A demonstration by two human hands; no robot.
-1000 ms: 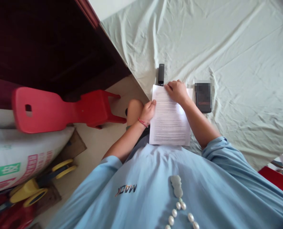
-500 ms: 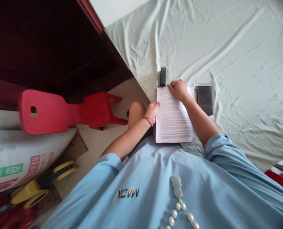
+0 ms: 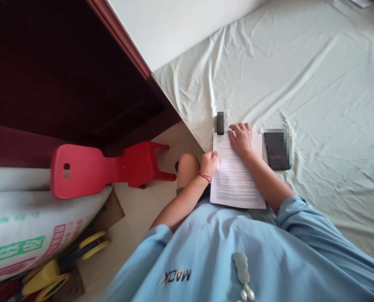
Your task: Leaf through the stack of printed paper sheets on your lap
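A printed sheet of paper [image 3: 235,180] lies on the pale green bedsheet [image 3: 300,75] in front of me. My left hand [image 3: 208,161] pinches its left edge, fingers closed on the paper; a red string circles that wrist. My right hand [image 3: 242,138] rests flat on the top of the sheet with fingers stretched out. A small black stapler-like object [image 3: 220,123] lies just beyond the paper's top left corner. A dark phone [image 3: 277,149] lies right of the paper.
A dark wooden headboard or cabinet [image 3: 64,71] stands at the left. A red plastic stool [image 3: 111,165] lies tipped on the floor beside a printed white sack [image 3: 26,235]. Yellow toy wheels [image 3: 64,264] sit at the lower left.
The view has tilted, so everything sits lower in the frame. My right hand has flattened, its fingers now spread on the paper's top. My left hand stays on the left edge.
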